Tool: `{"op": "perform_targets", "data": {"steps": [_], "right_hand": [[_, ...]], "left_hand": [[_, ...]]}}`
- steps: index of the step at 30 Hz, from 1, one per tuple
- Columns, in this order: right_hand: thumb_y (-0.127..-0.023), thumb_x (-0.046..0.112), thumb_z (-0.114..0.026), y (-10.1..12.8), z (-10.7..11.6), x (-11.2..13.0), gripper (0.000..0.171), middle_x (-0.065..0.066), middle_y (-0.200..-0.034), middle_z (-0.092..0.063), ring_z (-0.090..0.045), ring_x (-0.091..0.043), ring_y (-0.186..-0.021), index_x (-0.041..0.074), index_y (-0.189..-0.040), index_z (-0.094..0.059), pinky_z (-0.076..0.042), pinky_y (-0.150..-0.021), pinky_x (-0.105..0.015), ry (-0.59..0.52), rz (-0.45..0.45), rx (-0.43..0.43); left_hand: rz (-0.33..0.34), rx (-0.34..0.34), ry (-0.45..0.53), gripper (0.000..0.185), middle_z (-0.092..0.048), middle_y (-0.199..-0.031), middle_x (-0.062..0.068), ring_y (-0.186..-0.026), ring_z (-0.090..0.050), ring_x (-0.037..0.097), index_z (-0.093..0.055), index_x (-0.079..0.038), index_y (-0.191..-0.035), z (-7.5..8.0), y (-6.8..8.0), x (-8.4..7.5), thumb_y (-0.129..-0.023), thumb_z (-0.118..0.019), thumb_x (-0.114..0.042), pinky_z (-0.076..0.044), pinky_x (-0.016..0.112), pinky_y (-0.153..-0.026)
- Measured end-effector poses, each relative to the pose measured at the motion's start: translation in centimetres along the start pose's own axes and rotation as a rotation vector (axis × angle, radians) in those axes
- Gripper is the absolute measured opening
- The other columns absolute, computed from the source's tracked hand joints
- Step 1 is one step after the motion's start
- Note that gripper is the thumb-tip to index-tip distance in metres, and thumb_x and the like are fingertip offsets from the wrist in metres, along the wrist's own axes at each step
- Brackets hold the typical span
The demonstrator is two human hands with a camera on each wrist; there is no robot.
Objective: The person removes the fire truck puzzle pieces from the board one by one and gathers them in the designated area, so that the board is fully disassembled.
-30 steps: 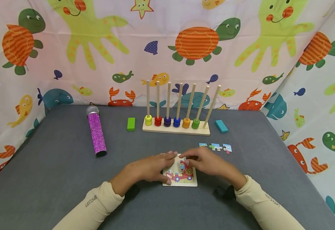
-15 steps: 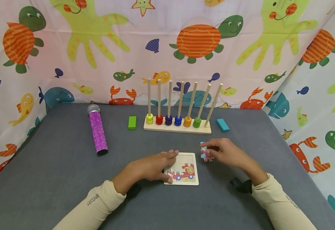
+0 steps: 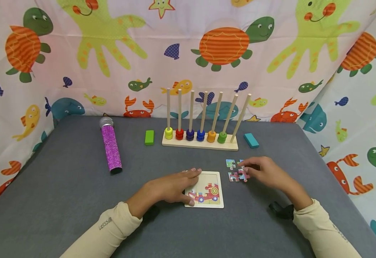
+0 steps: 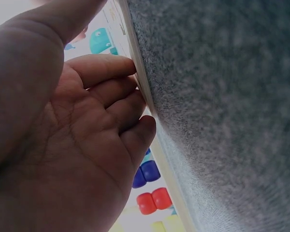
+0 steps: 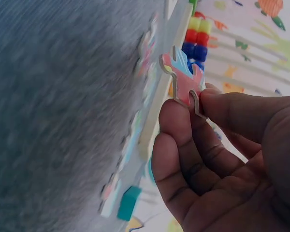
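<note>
My left hand (image 3: 175, 186) rests over the left side of a square wooden puzzle board (image 3: 207, 176), fingers stretched out and thumb near its lower left edge. A red tractor picture (image 3: 207, 193) fills the lower part of the board. In the left wrist view, the fingertips lie right at the board's edge. Right of the board, my right hand (image 3: 265, 171) pinches a pink and light-blue jigsaw piece (image 5: 184, 79) between thumb and fingers, above the cloth. Just left of it lies a red jigsaw piece (image 3: 233, 177); behind is a blue-green jigsaw piece (image 3: 230, 163). My right fingers partly hide others.
A wooden peg rack (image 3: 199, 143) with coloured beads stands at the back, between a green block (image 3: 149, 137) and a teal block (image 3: 251, 140). A glittery purple microphone (image 3: 112, 148) lies at the left. A patterned curtain (image 3: 117, 64) hangs behind the grey table (image 3: 78, 200).
My right hand has moved right, off the board to the loose pieces, and the upper piece seen by the tractor has left the board. My left hand has stayed put.
</note>
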State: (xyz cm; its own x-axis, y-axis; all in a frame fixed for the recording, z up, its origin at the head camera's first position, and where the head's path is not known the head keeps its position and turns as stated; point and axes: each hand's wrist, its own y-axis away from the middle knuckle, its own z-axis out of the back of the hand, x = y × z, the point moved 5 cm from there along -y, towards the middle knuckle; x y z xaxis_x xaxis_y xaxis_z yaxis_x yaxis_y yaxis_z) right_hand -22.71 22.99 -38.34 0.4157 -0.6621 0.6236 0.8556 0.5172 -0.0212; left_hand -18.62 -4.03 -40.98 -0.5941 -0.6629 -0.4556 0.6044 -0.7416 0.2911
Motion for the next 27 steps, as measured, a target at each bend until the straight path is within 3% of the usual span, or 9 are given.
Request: {"op": "perform_targets", "data": {"steps": [8,18,27], "right_hand": [[-0.093,-0.002,-0.06,0.0,0.5,-1.5,0.02,0.0,-0.083,-0.064,-0.055,-0.012,-0.069,-0.001,-0.111,-0.07,-0.047,-0.059,-0.026,0.015,-0.05,0.007],[-0.091,-0.003,-0.061,0.4,-0.3,-2.0,0.016,0.0,-0.083,-0.065,-0.056,-0.013,-0.07,-0.002,-0.105,-0.07,-0.048,-0.059,-0.028,0.064,-0.075,-0.019],[-0.092,-0.003,-0.061,-0.2,-0.5,-2.3,0.017,0.0,-0.083,-0.064,-0.056,-0.014,-0.071,-0.001,-0.106,-0.07,-0.048,-0.062,-0.027,-0.034,-0.076,0.024]], "left_hand": [[-0.028,-0.025,-0.005,0.085,-0.014,-0.161,0.005,-0.146,-0.011,0.02,-0.028,-0.005,-0.153,0.2,-0.3,0.0,-0.088,-0.071,-0.039,-0.016,0.037,-0.115],[-0.035,-0.01,0.017,0.084,-0.013,-0.161,0.003,-0.147,-0.01,0.02,-0.027,-0.007,-0.153,-0.5,0.2,0.2,-0.089,-0.07,-0.04,-0.017,0.038,-0.115],[-0.047,-0.004,0.028,0.086,-0.012,-0.162,0.004,-0.147,-0.009,0.021,-0.026,-0.007,-0.153,0.0,0.2,0.3,-0.088,-0.071,-0.04,-0.016,0.038,-0.115]]}}
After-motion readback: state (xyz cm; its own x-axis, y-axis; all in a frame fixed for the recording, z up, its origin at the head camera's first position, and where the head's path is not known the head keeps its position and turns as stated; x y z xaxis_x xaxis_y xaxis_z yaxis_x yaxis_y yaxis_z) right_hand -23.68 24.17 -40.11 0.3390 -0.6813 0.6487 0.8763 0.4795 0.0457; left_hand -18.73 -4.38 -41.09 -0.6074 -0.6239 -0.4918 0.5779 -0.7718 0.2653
